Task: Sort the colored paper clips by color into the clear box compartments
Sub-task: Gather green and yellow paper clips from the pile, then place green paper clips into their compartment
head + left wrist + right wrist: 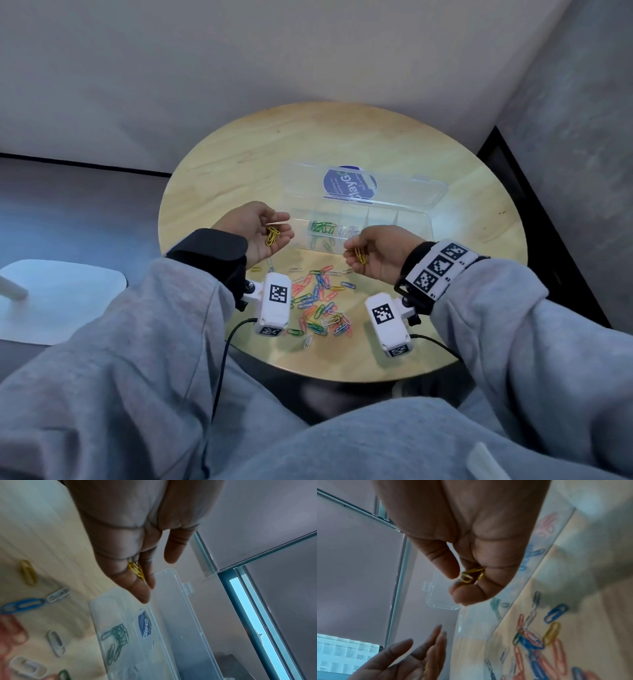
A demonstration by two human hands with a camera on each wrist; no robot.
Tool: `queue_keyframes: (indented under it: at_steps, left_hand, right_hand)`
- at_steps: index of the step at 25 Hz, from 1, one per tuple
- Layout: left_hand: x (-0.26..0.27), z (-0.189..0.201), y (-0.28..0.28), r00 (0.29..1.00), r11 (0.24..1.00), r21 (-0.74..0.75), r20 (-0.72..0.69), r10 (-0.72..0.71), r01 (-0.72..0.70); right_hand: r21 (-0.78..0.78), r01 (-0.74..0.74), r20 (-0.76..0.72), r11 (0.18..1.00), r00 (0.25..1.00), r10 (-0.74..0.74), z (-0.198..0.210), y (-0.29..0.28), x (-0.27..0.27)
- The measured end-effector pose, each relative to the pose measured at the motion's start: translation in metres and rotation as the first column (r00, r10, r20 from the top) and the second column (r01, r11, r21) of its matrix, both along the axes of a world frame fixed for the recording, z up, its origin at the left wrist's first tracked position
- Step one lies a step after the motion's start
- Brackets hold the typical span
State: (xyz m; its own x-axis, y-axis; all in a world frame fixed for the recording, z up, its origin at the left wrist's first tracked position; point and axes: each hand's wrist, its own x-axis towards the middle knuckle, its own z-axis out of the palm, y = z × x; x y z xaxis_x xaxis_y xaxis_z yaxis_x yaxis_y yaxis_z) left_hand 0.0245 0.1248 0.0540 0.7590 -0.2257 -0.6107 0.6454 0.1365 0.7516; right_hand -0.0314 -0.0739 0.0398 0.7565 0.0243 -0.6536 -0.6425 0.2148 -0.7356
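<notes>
My left hand (274, 228) is held palm up over the table, left of the clear box (424, 226), with its fingers relaxed. A small bunch of yellow paper clips (272, 235) lies in its palm, also visible as yellow clips (135, 569) in the left wrist view. My right hand (356, 253) hovers in front of the box, its fingers curled round more yellow clips (469, 575). The box lid (404, 192) lies open behind. Green clips (322, 226) fill one compartment, and pale clips (349, 230) sit in the one to its right. A mixed pile of clips (318, 305) lies near me.
The round wooden table (239, 164) stands in a corner, with walls behind and to the right. A white stool (58, 298) sits low at the left. Loose clips, among them a yellow one (28, 572), lie between the pile and the box.
</notes>
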Motion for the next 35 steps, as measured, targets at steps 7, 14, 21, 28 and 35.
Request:
queue_keyframes:
  at_steps: [7,14,21,28,35]
  left_hand:
    - [0.029,0.004,-0.009,1.000,1.000,-0.001,0.020,-0.024,0.024]
    - [0.054,0.004,-0.023,0.999,0.999,0.007,0.012,-0.038,0.038]
    - [0.046,0.005,-0.031,0.986,0.983,0.144,0.109,-0.129,0.113]
    - [0.005,-0.009,-0.064,0.601,0.515,0.719,0.169,-0.781,0.467]
    - [-0.016,-0.049,-0.086,0.323,-0.138,0.899,-0.287,-0.902,0.416]
  right_hand:
    - [0.066,0.025,0.036,0.998,0.999,-0.027,0.019,0.023,0.043]
    - [0.097,0.025,0.052,0.995,0.998,-0.031,0.023,0.044,0.077]
    - [-0.077,-0.053,0.103,0.996,0.993,0.060,0.020,0.030,0.064]
    - [-0.772,-0.427,-0.070,0.470,0.793,0.606,0.015,-0.031,0.002]
    - [-0.764,-0.643,-0.508,-0.059,0.542,0.670,-0.036,-0.055,-0.047]
